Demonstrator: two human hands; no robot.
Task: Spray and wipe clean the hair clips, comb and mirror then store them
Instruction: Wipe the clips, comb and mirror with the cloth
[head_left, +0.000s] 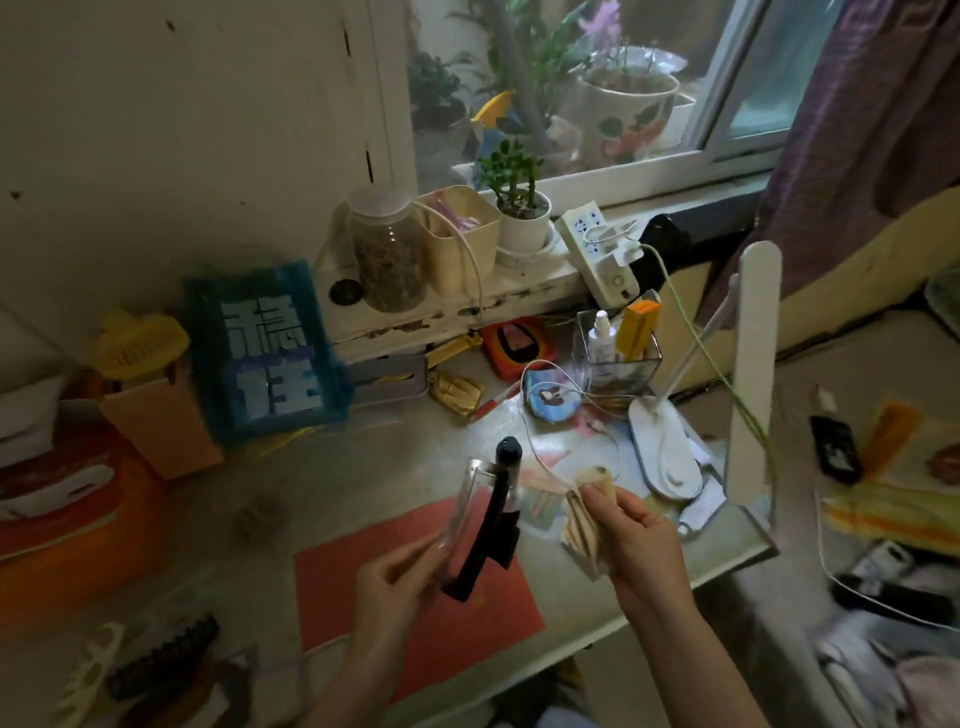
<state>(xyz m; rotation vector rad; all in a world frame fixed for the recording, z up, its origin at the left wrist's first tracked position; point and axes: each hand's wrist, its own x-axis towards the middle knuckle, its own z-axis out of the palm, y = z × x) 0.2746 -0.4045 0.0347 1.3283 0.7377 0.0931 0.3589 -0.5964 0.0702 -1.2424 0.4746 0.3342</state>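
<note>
While pinched, mirror (485, 525) above left grip (400, 577) (tilted).

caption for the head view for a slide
Left hand holds a black clip; right hand grips a folded cloth.

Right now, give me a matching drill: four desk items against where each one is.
Items:
1. black comb with clear sleeve
2. folded beige cloth
3. small white spray bottle
4. black toothed hair clip

Places:
A. standing in the clear square holder
B. gripped by the right hand
C. lying at the desk's near left corner
D. held up by the left hand

Pairs: 1-D, 2-B, 3-A, 4-C
</note>
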